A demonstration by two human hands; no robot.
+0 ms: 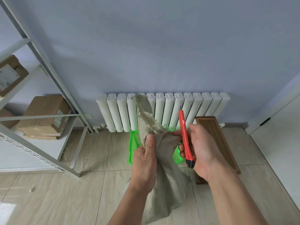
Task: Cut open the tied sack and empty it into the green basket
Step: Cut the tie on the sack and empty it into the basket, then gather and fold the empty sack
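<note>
Upright, sack (162, 159) gripped by left hand (144, 159); right hand (201, 148) clasps vertical cutter (185, 138).

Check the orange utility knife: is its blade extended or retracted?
Cannot tell. The orange utility knife stands nearly upright in the right hand, tip uppermost; no metal blade clearly shows beyond the tip, but it is too small to be sure.

Probably a storeroom: metal shelving (40, 65) with cardboard boxes (43, 116), radiator (162, 111).
</note>
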